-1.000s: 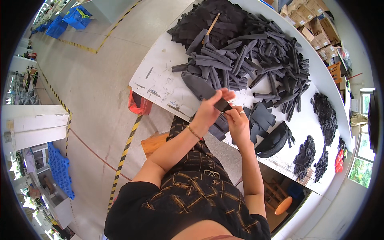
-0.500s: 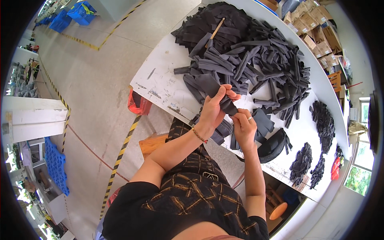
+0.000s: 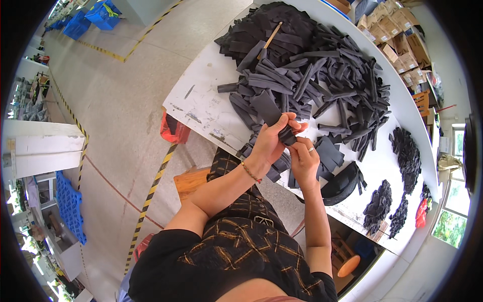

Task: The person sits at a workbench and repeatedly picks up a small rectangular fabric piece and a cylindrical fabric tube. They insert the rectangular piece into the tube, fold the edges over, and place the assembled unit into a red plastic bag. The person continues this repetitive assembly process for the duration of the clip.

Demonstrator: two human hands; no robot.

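Note:
My left hand (image 3: 269, 141) grips a flat dark grey foam piece (image 3: 267, 108) that sticks up and to the left from my fingers. My right hand (image 3: 305, 156), with a ring on one finger, pinches the lower end of the same piece next to the left fingers. Both hands hover over the near edge of a white table (image 3: 201, 108). Just beyond them lies a big heap of dark grey foam strips (image 3: 312, 75). More cut dark pieces (image 3: 329, 151) lie right of my right hand.
A wooden stick (image 3: 271, 35) lies on the far heap. Small piles of black bits (image 3: 405, 153) sit at the table's right end. A red bag (image 3: 173, 132) hangs off the table's left edge. A wooden stool (image 3: 188, 181) stands below; cardboard boxes (image 3: 397, 45) line the far side.
Both hands stayed together over the table's near edge. The foam piece in my left hand now stands out further to the upper left.

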